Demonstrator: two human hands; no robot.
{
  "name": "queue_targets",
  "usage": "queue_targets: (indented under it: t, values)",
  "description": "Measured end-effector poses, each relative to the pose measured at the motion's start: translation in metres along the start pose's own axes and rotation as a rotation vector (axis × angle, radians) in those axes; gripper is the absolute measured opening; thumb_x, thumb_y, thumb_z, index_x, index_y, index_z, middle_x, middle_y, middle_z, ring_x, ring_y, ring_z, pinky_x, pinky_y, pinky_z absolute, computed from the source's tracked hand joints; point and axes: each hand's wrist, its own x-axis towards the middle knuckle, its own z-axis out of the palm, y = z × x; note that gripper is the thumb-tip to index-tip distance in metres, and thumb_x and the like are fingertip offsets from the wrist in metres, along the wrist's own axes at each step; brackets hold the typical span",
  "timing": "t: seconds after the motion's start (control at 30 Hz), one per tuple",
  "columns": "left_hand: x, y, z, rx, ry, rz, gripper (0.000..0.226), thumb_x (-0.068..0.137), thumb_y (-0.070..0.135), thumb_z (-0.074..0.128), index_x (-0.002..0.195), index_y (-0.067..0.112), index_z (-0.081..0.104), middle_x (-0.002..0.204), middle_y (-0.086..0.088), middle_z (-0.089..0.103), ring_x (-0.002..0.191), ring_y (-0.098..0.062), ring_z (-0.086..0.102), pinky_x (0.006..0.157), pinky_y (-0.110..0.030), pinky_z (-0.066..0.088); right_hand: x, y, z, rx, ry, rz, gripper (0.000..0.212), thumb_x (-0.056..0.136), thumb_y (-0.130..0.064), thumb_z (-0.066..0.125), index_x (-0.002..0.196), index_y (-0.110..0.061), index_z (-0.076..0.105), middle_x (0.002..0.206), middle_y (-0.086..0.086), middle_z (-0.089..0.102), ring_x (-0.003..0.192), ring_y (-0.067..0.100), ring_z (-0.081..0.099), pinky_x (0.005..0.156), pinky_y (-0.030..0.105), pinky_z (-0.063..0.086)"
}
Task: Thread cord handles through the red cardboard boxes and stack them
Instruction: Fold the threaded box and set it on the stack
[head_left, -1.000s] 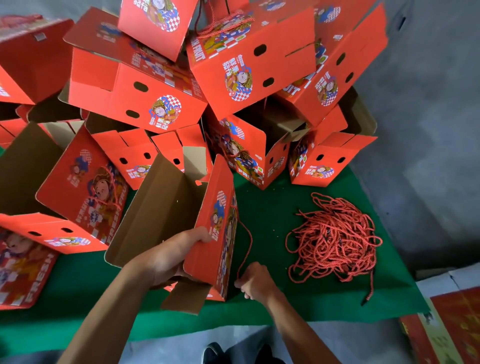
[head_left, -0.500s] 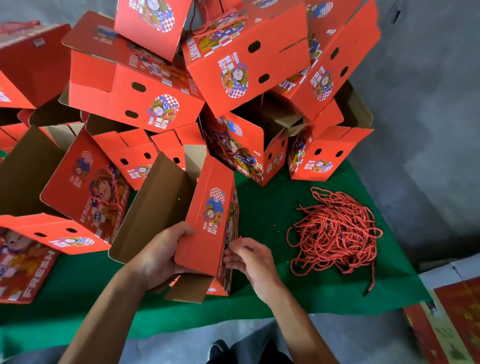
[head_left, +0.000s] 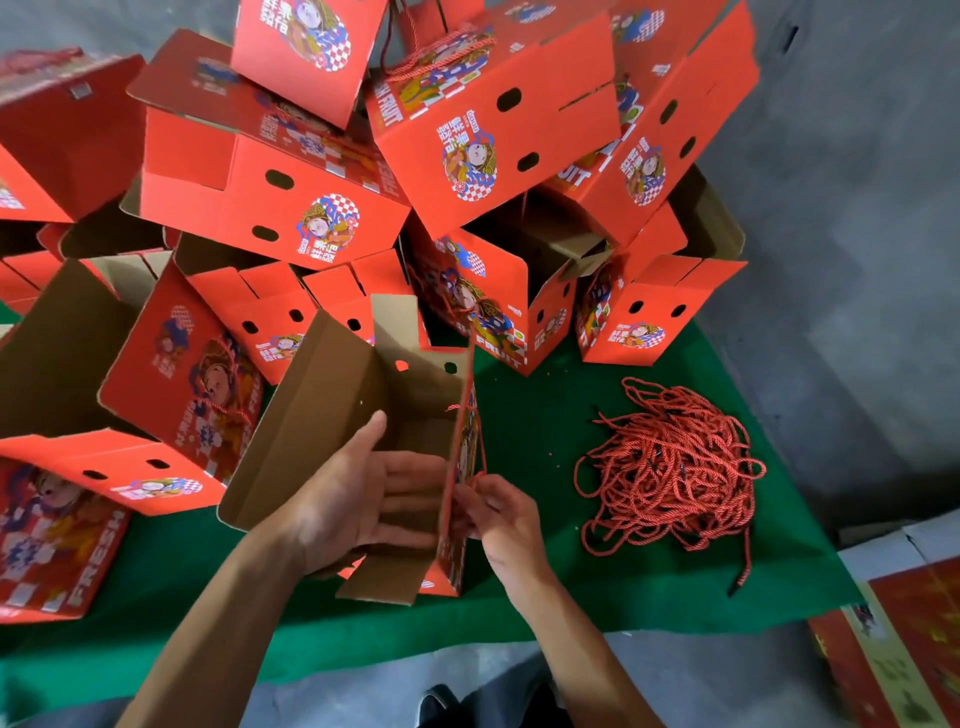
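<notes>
Box (head_left: 332, 415): left hand (head_left: 358, 504) flat inside, fingers straight; right hand (head_left: 498, 519) pinches cord (head_left: 480, 462).

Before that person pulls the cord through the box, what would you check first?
1. Open red cardboard box steadied: ok, left hand reaches inside, fingers flat on the wall.
2. Grip on the red twisted cord: ok, right hand pinches it outside the wall.
3. Cord end through the hole: cannot tell, hidden by the wall.
4. Spare tangled red cords nearby: ok, on the green cloth.
5. Leaning stack of red boxes stable: cannot tell.
</notes>
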Motion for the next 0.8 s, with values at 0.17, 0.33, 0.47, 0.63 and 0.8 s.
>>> queue_targets:
  t: [0.17, 0.33, 0.47, 0.63, 0.8]
  values:
    - [0.016, 0.009, 0.024, 0.492, 0.153, 0.069, 0.024, 0.107, 0.014, 0.050, 0.116, 0.015, 0.072, 0.104, -0.009, 0.078, 0.090, -0.021, 0.078, 0.074, -0.039, 0.065, 0.001, -0.008, -0.006, -0.098, -0.121, -0.094, 0.004, 0.088, -0.016, 0.074, 0.089, -0.012, 0.074, 0.090, 0.015, 0.076, 0.081, 0.036, 0.072, 0.079, 0.054, 0.060]
    - [0.035, 0.005, 0.034, 1.101, 0.210, 0.148, 0.006, 0.098, 0.014, 0.067, 0.098, 0.009, 0.065, 0.090, -0.003, 0.072, 0.077, -0.012, 0.073, 0.070, -0.019, 0.061, -0.001, -0.029, -0.015, -1.342, -0.122, -0.426, 0.026, 0.100, -0.051, 0.047, 0.100, -0.029, 0.060, 0.098, -0.005, 0.072, 0.080, 0.018, 0.070, 0.071, 0.033, 0.057]
    - [0.044, -0.001, 0.036, 1.287, 0.307, 0.146, 0.013, 0.101, 0.022, 0.064, 0.107, 0.017, 0.054, 0.090, 0.007, 0.060, 0.075, -0.005, 0.064, 0.054, -0.012, 0.049, -0.001, -0.031, -0.003, -1.448, -0.174, -0.329, 0.028, 0.096, -0.055, 0.040, 0.102, -0.033, 0.056, 0.099, -0.005, 0.069, 0.078, 0.020, 0.068, 0.070, 0.034, 0.054]
    - [0.048, -0.004, 0.025, 1.007, 0.238, 0.031, 0.019, 0.105, 0.024, 0.053, 0.119, 0.016, 0.064, 0.108, -0.007, 0.072, 0.089, -0.020, 0.075, 0.080, -0.037, 0.065, 0.012, -0.019, -0.038, -1.217, -0.095, -0.235, 0.033, 0.106, -0.051, 0.040, 0.091, -0.029, 0.061, 0.089, -0.009, 0.067, 0.067, 0.005, 0.061, 0.061, 0.028, 0.052]
    - [0.042, -0.001, 0.024, 0.832, 0.327, -0.055, 0.017, 0.101, 0.014, 0.062, 0.117, 0.008, 0.062, 0.097, -0.004, 0.064, 0.084, -0.028, 0.072, 0.067, -0.031, 0.064, 0.051, -0.018, -0.100, -1.572, 0.229, -0.024, 0.041, 0.105, -0.035, 0.054, 0.137, -0.010, 0.050, 0.140, 0.008, 0.045, 0.098, 0.027, 0.071, 0.068, 0.034, 0.054]
